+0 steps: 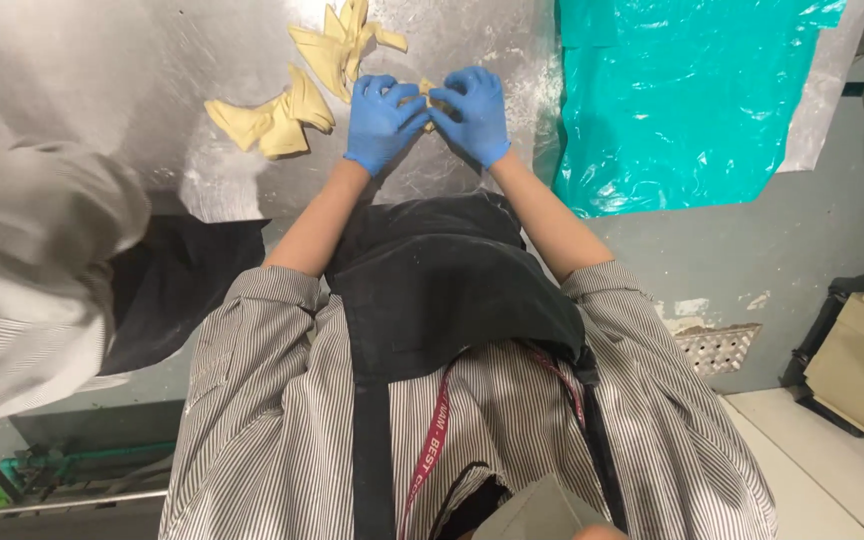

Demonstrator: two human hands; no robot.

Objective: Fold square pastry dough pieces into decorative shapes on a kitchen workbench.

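Head view: a steel table [102,60] spans the far side, with a teal plastic sheet [672,100] at right. Folded dough pieces [282,115] lie left of the gloved hands. The left hand [382,120] and right hand [474,115] pinch a small dough piece [430,96] between them.

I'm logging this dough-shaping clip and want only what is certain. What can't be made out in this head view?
- The dough piece between the left hand and right hand: gloved fingers cover most of it, so its shape is unclear.
- The topmost folded dough: cut off by the top edge.
- The sleeve at left: blurred, and cut by the left edge.
- Whatever lies under the teal plastic sheet: covered.
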